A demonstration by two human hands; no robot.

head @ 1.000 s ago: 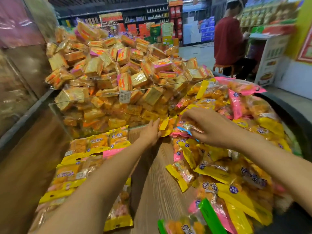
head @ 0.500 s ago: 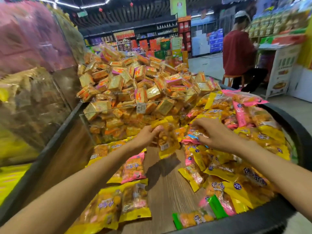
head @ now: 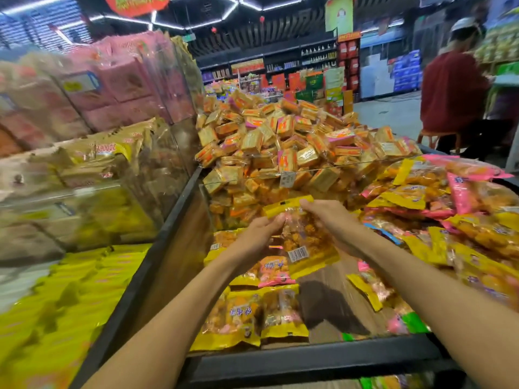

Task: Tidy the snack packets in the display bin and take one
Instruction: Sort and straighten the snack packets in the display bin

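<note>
I hold one yellow-edged clear snack packet (head: 303,237) up above the display bin (head: 309,360), its barcode facing me. My left hand (head: 259,231) pinches its left side and my right hand (head: 328,217) grips its top right edge. Below, a neat row of yellow and pink packets (head: 252,313) lies on the bin's wooden floor (head: 328,282) at the left. A loose heap of the same packets (head: 449,220) fills the bin's right side.
Behind a clear divider (head: 280,178) rises a mound of small orange and gold packets (head: 280,141). Clear bins of pink and brown packs (head: 98,108) stand at the left. A person in a red top (head: 452,94) sits at the far right.
My left hand lifted a packet out of the bin, and my right hand left the heap and took hold of its top. The camera tilted up.
</note>
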